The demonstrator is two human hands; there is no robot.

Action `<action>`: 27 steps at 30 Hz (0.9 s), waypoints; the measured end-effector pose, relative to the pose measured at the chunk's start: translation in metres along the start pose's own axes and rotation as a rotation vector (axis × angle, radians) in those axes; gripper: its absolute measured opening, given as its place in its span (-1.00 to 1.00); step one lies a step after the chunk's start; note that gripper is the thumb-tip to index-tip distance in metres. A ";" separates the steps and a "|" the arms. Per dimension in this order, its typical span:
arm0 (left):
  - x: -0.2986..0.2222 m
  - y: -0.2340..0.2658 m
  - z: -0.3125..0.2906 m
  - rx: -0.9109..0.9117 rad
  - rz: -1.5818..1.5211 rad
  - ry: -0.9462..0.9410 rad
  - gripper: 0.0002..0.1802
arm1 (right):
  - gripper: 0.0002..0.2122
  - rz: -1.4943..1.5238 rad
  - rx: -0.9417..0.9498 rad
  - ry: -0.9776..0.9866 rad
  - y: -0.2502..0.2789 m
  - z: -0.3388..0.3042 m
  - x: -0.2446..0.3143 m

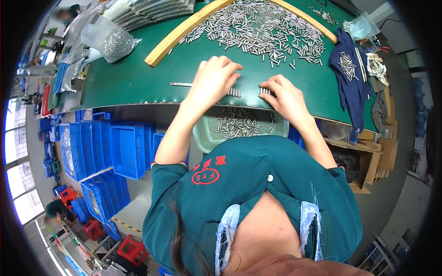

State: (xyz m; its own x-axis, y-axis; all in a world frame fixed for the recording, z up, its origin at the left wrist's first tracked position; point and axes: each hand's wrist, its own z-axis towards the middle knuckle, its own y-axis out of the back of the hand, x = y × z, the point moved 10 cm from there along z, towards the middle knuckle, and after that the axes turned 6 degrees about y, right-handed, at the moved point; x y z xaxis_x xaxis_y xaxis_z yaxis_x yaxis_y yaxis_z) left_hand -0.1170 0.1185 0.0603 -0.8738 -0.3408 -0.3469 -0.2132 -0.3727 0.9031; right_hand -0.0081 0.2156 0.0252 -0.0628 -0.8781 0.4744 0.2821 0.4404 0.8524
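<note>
head view: the left hand is loosely curled above the green tabletop; whether it grips anything, i cannot tell. a short row of steel pins shows just to the right of its palm, the row running left to right, each pin's long axis pointing roughly away from the body. the right hand is narrowed, thumb and fingertips about a pin cluster to the right of that row, bare surface between, so the left hand is nearer the row. a flat metal strip shows left of the left hand. beyond both hands, a loose pin heap spreads between wooden bars.
</note>
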 end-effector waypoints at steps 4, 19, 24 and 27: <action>0.013 0.013 -0.004 -0.051 -0.014 0.037 -0.82 | -0.76 0.048 0.036 0.116 -0.018 0.011 0.023; 0.010 -0.038 0.051 0.035 0.048 -0.064 -0.76 | -0.75 0.107 -0.161 -0.198 0.021 -0.017 -0.044; 0.015 -0.056 0.077 -0.022 0.075 -0.056 -0.72 | -0.73 0.134 -0.180 -0.243 0.020 -0.017 -0.052; 0.009 -0.063 0.077 0.056 0.024 -0.045 -0.67 | -0.69 0.073 -0.115 -0.291 0.016 -0.011 -0.055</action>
State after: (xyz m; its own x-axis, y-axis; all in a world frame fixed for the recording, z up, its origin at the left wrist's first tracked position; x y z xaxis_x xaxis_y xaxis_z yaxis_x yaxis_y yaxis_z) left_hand -0.1452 0.2053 0.0197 -0.8974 -0.3099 -0.3141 -0.2147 -0.3151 0.9245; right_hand 0.0106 0.2687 0.0109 -0.3045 -0.7471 0.5908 0.4011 0.4620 0.7910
